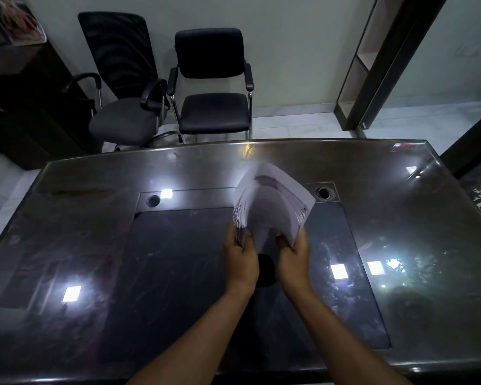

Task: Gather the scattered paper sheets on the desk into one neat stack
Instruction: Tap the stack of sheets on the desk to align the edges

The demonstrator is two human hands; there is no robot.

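Item one: a stack of paper sheets, white, which I see held above the middle of the desk, clear of its surface, its near edge gripped and its far end fanning upward and away, the sheets bowed into an arch. Item two: left hand, fingers closed on the left near corner of the stack, thumb over the sheet edges. Item three: right hand, fingers closed on the right near corner, curled under the lowest sheet; both forearms reach in from the bottom of the view. Item four: the desk itself, dark and glossy, with a darker inset panel under the hands, a round cable port on the left and another on the right at the panel's far corners, and bright square reflections of ceiling lights scattered over the top. I see no loose sheets lying on the surface. Item five: beyond the far edge, a mesh-backed swivel chair on the left and, just beside it, a black padded visitor chair with chrome legs, both standing against a pale wall. Item six: a dark cabinet at far left.
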